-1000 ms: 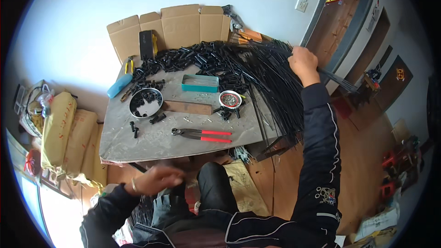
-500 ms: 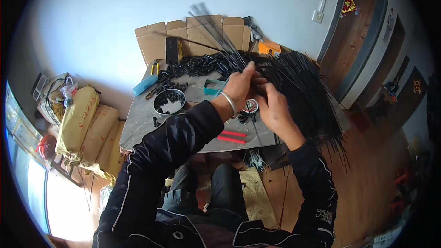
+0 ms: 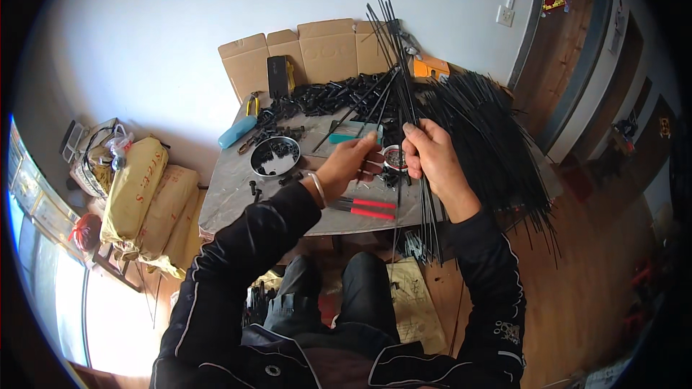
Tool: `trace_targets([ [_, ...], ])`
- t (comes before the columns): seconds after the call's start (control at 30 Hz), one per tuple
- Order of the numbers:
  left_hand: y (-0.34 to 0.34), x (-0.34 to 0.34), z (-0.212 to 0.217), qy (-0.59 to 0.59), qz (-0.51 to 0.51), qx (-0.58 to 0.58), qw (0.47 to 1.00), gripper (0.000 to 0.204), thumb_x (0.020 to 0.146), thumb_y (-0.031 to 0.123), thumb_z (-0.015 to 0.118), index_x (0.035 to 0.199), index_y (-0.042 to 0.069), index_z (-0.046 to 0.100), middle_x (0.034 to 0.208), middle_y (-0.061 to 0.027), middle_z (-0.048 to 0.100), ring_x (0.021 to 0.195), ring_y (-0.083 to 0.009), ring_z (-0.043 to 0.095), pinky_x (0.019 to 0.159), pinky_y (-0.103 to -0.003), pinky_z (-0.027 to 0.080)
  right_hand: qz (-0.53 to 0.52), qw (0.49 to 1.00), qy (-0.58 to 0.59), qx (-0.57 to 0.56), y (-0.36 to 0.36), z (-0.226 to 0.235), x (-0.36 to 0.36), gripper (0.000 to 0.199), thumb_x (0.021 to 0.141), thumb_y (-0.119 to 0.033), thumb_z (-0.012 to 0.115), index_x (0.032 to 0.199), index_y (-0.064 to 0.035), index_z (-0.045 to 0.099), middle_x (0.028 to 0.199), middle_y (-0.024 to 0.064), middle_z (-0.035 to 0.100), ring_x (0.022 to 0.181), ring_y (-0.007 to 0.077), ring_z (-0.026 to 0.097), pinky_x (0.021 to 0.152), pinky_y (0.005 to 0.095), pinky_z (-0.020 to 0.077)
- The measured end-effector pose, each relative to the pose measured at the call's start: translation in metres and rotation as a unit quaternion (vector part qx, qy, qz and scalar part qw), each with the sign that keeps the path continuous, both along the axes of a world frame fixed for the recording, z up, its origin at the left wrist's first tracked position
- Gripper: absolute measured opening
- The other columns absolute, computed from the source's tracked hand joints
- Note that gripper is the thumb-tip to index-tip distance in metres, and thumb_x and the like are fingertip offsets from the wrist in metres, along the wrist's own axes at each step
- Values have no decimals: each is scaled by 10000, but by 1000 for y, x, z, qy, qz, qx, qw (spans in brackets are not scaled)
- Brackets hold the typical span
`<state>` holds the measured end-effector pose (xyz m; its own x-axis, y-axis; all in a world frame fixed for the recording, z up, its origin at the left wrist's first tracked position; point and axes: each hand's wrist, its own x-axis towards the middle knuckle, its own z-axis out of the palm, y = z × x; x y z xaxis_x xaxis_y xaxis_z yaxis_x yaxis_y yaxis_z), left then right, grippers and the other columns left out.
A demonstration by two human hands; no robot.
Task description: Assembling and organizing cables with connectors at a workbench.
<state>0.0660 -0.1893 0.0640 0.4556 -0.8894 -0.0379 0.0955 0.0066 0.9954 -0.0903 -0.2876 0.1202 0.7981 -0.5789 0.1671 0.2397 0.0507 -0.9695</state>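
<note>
Several long thin black rods [image 3: 408, 97] stand nearly upright in my right hand [image 3: 437, 164], which is closed around them. Their upper ends fan out in front of the wall, and the lower ends reach past the table's front edge. My left hand [image 3: 349, 161], wearing a bangle, is just left of the bundle with its fingers curled in and the thumb against them; whatever is between them is too small to make out. Between and behind the hands are a teal box [image 3: 347, 134] and a small round tin [image 3: 393, 158]. Red-handled tools [image 3: 371, 208] lie below my left hand.
A large heap of black rods [image 3: 490, 144] covers the table's right side, overhanging its edge. Black small parts [image 3: 328, 97] are piled along the back. A round dish [image 3: 276, 156], yellow-handled pliers [image 3: 253, 104] and a blue case [image 3: 236, 132] are at left. Cardboard [image 3: 326, 49] stands behind.
My left hand has moved down and left, away from the rods. The bundle has swung from a leftward slant to nearly upright in my right hand. The view has shifted slightly.
</note>
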Motion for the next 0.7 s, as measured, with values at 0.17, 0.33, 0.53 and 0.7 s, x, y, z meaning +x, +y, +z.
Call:
trace_targets([
  [0.17,-52,-3,-53,-237,130,-31,962,527,828,345,715,1154,-28,537,1002,-117,620,750,-192,609,688,-300,497,8,1000,-27,-2,-3,23,6,194,940,-213,568,843,-72,477,644,-18,454,443,49,398,381,225,318],
  [0.33,-66,-20,-103,-375,213,-95,897,525,758,240,749,1169,-9,537,896,-136,641,775,-224,637,705,-330,514,-82,991,-91,-55,-15,48,-12,191,938,-224,571,856,-70,492,681,2,476,458,63,417,382,236,335],
  [0.53,-21,-43,-14,-89,10,-96,991,412,984,388,486,990,9,647,791,-50,644,710,-136,606,620,-244,468,-105,993,-9,-55,-39,25,-41,176,959,-249,551,939,-82,503,695,-2,484,464,58,420,379,234,361],
  [0.7,1,-45,91,-7,-140,-147,979,560,1000,479,385,1034,-35,603,829,-78,644,789,-181,656,678,-289,522,27,990,0,-140,16,28,-20,178,977,-209,511,1040,-44,485,647,8,479,427,82,447,367,235,372],
])
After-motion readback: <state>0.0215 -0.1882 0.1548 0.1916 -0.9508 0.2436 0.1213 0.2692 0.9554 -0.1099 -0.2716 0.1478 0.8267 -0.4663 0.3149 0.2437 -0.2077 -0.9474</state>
